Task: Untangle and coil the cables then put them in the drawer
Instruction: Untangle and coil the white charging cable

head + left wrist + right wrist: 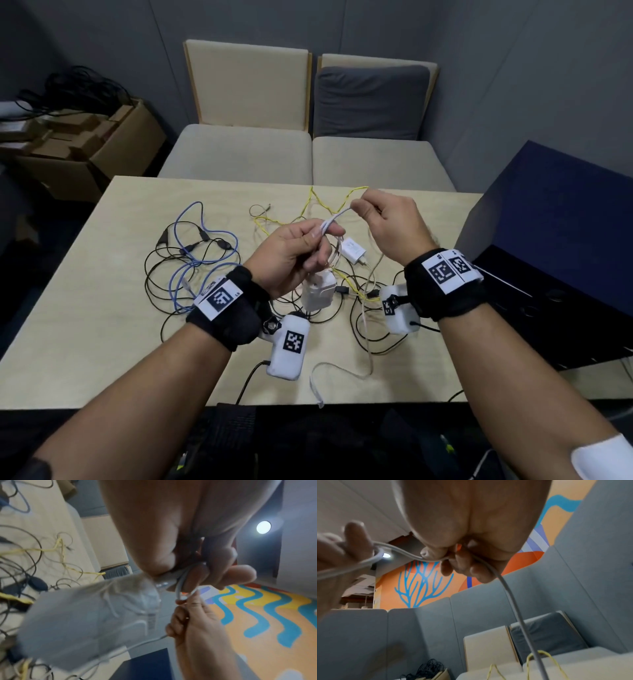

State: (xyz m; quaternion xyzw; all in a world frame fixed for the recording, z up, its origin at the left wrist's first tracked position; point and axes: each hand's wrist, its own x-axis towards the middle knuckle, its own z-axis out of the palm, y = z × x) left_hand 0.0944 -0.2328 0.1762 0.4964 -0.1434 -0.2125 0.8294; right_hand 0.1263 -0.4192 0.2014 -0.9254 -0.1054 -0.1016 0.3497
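Counter cluttered with tangled cables, both hands pinching the white cable, left hand gathering loops while right hand feeds slack.

white cable, yellow cable, blue cable, black cables

Matt pale wood table; smooth white plastic-sheathed cable.
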